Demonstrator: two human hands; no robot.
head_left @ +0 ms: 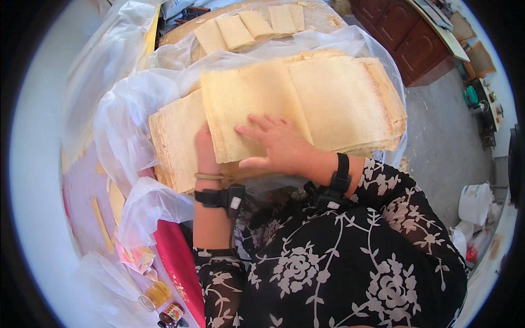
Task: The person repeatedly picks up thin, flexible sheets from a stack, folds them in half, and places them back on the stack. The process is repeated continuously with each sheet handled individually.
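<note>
A thin, pale-yellow sheet [246, 90] lies folded over on top of a stack of similar sheets [339, 98]. My right hand [279, 143] rests on the folded part with its palm down and fingers spread. At the flap's left edge is my left hand [205, 150], partly covered by the sheet. Its fingers are mostly hidden and a little blurred, so their grip does not show. More layers of the stack [178, 131] stick out to the left, with ragged brownish edges.
Clear plastic film [131, 109] lies around and under the stack. Beyond it, several folded sheets [235, 33] lie on a board. A glass jar [156, 295] and a small dark bottle [172, 314] are at lower left. On the right floor stands a white bucket [474, 203].
</note>
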